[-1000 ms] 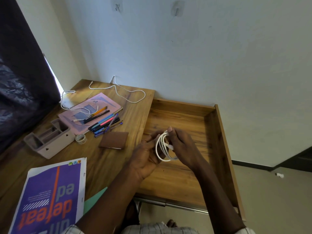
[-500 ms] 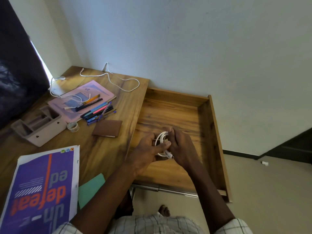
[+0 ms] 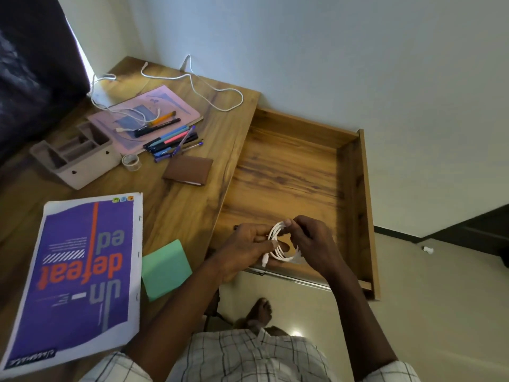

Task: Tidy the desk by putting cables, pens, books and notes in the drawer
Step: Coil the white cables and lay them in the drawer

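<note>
Both hands hold a coiled white cable (image 3: 280, 248) over the front part of the open wooden drawer (image 3: 349, 172). My left hand (image 3: 245, 245) grips the coil from the left, thumb across it. My right hand (image 3: 311, 241) pinches the top of the coil. On the desk (image 3: 176, 210) lie a loose white cable (image 3: 209, 92), another white cable (image 3: 110, 106) over a pink book (image 3: 176, 106), several pens (image 3: 170, 140), a brown notebook (image 3: 188, 173), a green note pad (image 3: 165, 268) and a purple book (image 3: 80, 274).
A grey desk organiser (image 3: 74, 158) and a roll of clear tape (image 3: 131, 162) stand at the left of the desk. A dark curtain (image 3: 33, 64) hangs at far left. The white wall runs behind desk and drawer. My foot (image 3: 259, 312) is on the floor below.
The hands with the coiled cable have come toward the drawer's front edge. The head camera has tilted down, showing my lap and foot.
</note>
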